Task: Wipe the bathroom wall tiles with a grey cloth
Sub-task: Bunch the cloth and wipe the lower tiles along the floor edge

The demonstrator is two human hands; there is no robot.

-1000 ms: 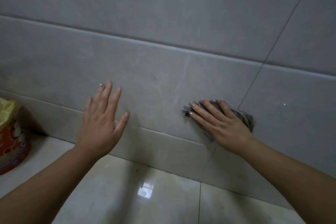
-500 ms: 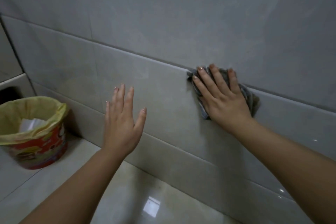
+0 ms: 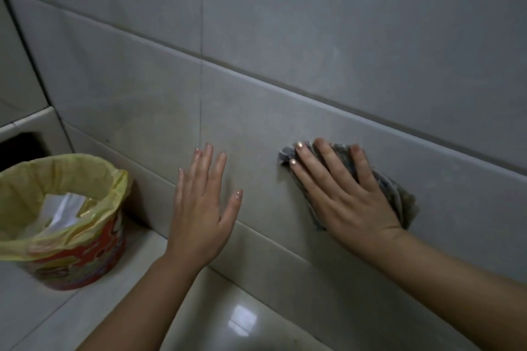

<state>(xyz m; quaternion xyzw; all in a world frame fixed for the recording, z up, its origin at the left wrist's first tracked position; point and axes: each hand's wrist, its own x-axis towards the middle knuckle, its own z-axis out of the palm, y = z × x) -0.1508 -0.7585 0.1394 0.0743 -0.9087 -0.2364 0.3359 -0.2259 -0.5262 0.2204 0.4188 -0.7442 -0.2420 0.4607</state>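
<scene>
Grey wall tiles [image 3: 313, 37] fill most of the view. A crumpled grey cloth [image 3: 396, 194] lies flat against a lower tile. My right hand [image 3: 345, 196] presses it to the wall with straight, spread fingers, and most of the cloth is hidden under the palm. To its left, my left hand [image 3: 202, 208] is held up flat with fingers straight, close to or against the same tile and holding nothing.
A small red patterned bin with a yellow liner [image 3: 57, 222] stands on the glossy floor [image 3: 242, 319] at the left, next to the wall. Behind it a dark recess [image 3: 20, 148] opens in the side wall at the corner.
The right hand with the cloth went up the wall to the tile joint, then came down again on the tile. The view swung left, bringing the bin fully in. The left hand stayed raised.
</scene>
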